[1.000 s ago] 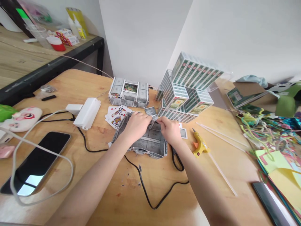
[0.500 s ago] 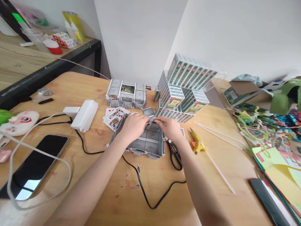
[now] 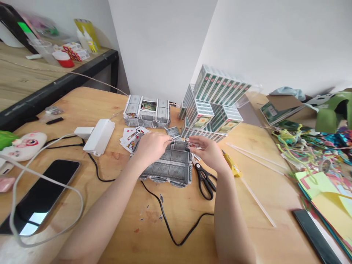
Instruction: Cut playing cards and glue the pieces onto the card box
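A shallow open tray made of grey patterned playing cards (image 3: 167,165) lies on the wooden table in front of me. My left hand (image 3: 154,148) is over its back left part, fingers pinched at the back wall; what they hold is too small to make out. At the right back corner is my right hand (image 3: 206,150), fingers apart, with nothing visible between them. Loose grey-backed cards (image 3: 173,133) rest just behind the tray. Face-up cards (image 3: 132,136) are fanned at its left.
Black scissors (image 3: 205,181) and a yellow glue gun (image 3: 232,165) lie at the right. Behind are a finished-looking card box (image 3: 147,112) and stacked card packs (image 3: 217,102). A phone (image 3: 44,194), white adapter (image 3: 99,136) and black cable (image 3: 165,216) occupy the left and front.
My right hand has shifted right, away from the back wall, and its fingers have spread. My left hand has moved slightly left and stays pinched.
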The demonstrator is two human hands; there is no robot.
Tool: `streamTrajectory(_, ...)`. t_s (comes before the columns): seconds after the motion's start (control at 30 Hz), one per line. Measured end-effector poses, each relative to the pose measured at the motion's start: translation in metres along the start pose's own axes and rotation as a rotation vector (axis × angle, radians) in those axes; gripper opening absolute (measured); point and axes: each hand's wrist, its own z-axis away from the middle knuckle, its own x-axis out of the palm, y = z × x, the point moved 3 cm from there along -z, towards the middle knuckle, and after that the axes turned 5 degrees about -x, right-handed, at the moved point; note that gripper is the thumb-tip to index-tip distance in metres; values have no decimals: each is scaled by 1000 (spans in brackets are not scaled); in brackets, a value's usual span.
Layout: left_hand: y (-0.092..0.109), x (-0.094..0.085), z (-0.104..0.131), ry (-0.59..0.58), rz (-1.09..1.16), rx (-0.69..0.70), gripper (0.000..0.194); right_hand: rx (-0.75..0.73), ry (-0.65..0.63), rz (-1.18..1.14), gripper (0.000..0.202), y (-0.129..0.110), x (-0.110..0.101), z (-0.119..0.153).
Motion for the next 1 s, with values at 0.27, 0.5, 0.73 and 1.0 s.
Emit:
streamTrajectory(0.27,-9,-55,15,167,-3,-177,30,-22,107,-214,72,-28,0,11)
streamTrajectory(0.5,-15,-66,20,162,195,-223,28,44,53,-428,58,-39,7,15)
streamTrajectory(0.73,-30,-49,13,-10,523,-275,30,38,187,-627,67,-49,-6,17)
streamTrajectory(1.0,-26,-32,10,-227,894,-340,31,-81,416,-312,61,-55,-3,23)
